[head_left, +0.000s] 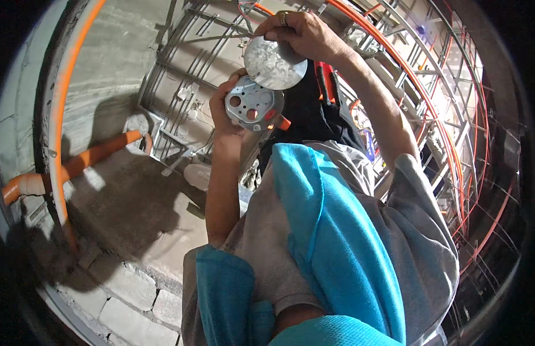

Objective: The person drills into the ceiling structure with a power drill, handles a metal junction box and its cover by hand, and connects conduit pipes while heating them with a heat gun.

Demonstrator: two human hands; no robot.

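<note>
Metal box: L hand gripping, partly hidden fr me.
Disc: above box, R hand pinching rim; hides box edge.

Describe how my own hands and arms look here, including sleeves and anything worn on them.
Both hands are bare, with no gloves showing. Your right hand wears a gold-toned ring on one finger; on your left hand none is visible, though it's partly hidden. The left sleeve is teal, the right sleeve mostly gray, both leaving the forearms uncovered.
</note>
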